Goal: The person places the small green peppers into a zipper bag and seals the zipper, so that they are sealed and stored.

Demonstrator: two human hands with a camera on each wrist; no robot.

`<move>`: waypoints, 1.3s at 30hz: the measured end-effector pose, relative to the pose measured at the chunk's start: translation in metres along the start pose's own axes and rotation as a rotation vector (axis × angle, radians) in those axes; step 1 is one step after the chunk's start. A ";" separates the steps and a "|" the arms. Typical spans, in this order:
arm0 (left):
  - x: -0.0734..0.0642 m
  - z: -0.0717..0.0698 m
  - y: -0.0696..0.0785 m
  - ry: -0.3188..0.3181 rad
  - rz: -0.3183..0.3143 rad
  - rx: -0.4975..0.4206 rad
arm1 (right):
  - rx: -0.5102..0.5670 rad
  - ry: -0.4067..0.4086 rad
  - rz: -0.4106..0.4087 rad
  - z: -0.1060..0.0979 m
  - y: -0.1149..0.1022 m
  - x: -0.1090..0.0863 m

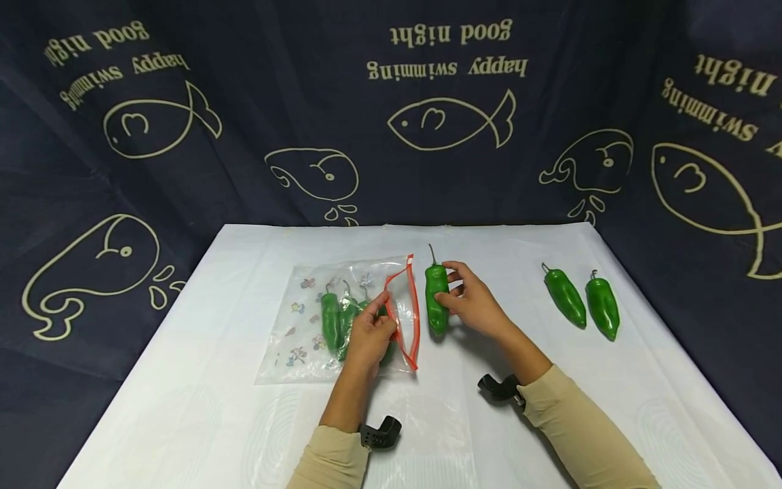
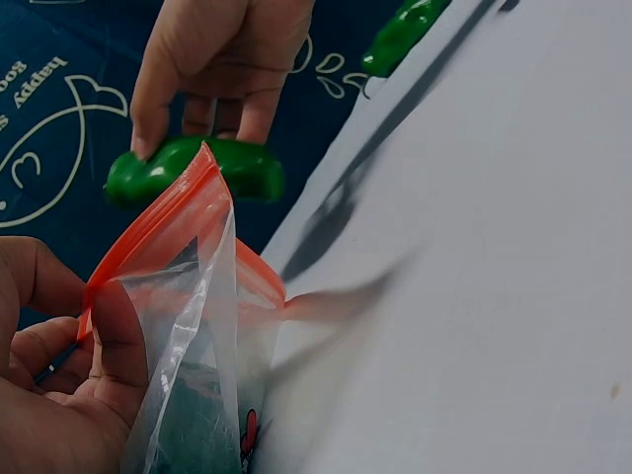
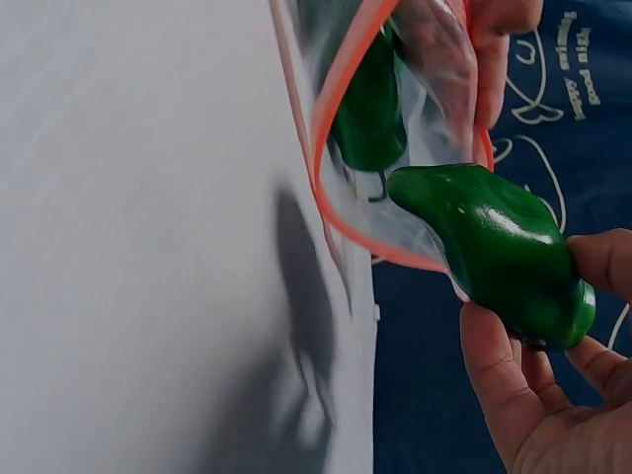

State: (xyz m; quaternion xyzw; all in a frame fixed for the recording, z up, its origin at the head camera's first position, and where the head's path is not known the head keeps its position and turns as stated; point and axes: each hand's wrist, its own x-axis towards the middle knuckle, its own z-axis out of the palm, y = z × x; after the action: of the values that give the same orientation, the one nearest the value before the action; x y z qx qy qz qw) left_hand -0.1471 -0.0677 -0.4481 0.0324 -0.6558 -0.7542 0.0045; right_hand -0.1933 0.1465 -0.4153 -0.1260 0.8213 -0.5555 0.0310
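A clear zip bag (image 1: 293, 346) with a red-edged mouth lies on the table, several green peppers (image 1: 330, 319) inside it. My left hand (image 1: 369, 334) pinches the bag's red rim, and the mouth gapes toward the right. Just right of that mouth, my right hand (image 1: 473, 299) holds another green pepper (image 1: 436, 299) between thumb and fingers, its stem pointing away from me. In the right wrist view the held pepper (image 3: 504, 237) is close to the red rim (image 3: 341, 109). The left wrist view has the rim (image 2: 148, 237) partly in front of that pepper.
Two more green peppers, one (image 1: 565, 297) beside the other (image 1: 603, 307), lie at the right of the white table (image 1: 525, 435). Behind the table hangs a dark blue cloth (image 1: 318, 81) with fish drawings. A black wrist camera (image 1: 381, 432) sits on the left forearm.
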 end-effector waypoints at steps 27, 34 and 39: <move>-0.001 0.000 0.000 -0.042 -0.006 -0.044 | 0.054 -0.102 0.163 0.047 0.000 0.005; -0.002 -0.001 0.001 -0.057 0.006 -0.049 | 0.042 -0.136 0.168 0.052 0.003 0.004; -0.002 -0.001 0.002 -0.055 0.002 -0.035 | -0.026 -0.149 0.152 0.055 0.006 0.005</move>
State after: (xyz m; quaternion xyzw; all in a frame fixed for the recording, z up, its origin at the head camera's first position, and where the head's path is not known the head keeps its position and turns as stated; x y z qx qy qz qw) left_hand -0.1449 -0.0689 -0.4463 0.0110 -0.6425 -0.7661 -0.0123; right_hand -0.1892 0.0977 -0.4408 -0.1043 0.8311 -0.5300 0.1323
